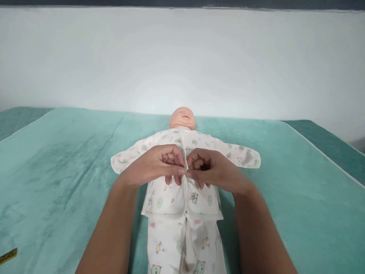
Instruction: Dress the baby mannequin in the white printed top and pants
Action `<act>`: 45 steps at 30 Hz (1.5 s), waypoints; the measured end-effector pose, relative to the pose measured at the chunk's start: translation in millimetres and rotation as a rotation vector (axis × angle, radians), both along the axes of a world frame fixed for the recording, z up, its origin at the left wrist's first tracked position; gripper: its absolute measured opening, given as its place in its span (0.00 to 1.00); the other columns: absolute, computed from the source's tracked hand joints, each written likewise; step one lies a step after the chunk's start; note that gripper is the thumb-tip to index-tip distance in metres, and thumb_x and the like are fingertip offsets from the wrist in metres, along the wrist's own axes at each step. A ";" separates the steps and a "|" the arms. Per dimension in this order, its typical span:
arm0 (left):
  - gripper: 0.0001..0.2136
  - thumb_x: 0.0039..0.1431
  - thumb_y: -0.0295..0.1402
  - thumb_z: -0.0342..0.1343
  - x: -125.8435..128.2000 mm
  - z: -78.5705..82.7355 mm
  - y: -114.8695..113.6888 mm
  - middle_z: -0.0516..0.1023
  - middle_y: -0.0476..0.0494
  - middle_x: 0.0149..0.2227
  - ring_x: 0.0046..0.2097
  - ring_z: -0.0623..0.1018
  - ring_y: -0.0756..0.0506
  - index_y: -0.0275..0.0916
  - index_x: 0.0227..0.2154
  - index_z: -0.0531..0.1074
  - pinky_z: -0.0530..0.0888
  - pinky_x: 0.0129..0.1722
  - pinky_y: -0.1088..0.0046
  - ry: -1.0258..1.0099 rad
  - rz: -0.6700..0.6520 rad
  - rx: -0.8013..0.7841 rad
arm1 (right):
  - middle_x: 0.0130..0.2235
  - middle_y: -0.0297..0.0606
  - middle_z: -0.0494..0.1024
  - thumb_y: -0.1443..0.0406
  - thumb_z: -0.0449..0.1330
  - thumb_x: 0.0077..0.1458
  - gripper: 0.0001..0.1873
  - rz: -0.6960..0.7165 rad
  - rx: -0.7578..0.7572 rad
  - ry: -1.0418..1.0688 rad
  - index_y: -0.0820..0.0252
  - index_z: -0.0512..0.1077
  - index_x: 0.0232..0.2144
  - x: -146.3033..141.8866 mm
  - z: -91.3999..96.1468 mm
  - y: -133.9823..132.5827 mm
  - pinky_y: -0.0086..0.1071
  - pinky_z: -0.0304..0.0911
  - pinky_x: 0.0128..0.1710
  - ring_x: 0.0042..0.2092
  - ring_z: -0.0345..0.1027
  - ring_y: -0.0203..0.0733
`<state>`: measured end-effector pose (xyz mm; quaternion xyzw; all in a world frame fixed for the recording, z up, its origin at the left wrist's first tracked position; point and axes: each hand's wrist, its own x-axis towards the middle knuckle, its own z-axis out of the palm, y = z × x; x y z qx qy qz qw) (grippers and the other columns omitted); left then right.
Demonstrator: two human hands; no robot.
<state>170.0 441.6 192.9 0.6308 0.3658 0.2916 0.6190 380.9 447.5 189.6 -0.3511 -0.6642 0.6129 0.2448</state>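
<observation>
A baby doll lies on its back with its head away from me and both sleeves spread wide. It wears a white baby shirt printed with small animals, over matching trousers. At the middle of the chest, my left hand pinches one front edge of the shirt between thumb and forefinger. Facing it, my right hand pinches the other front edge, and the fingertips of both hands nearly meet. Any fastener between them is hidden by my fingers. Below my hands the shirt front hangs together down to its hem.
A teal plush cloth covers the surface under the doll. Darker green strips show at its far sides. Behind stands a white wall. A yellow and black piece of tape lies at the lower left edge.
</observation>
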 end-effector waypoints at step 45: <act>0.09 0.45 0.21 0.53 9.3 0.6 -5.5 0.68 0.56 0.21 0.24 0.75 0.51 0.40 0.30 0.64 0.71 0.21 0.78 0.090 0.081 -0.013 | 0.22 0.29 0.67 0.58 0.62 0.52 0.15 -0.090 0.228 -0.403 0.56 0.61 0.23 -7.7 9.4 -13.4 0.28 0.48 0.18 0.23 0.56 0.32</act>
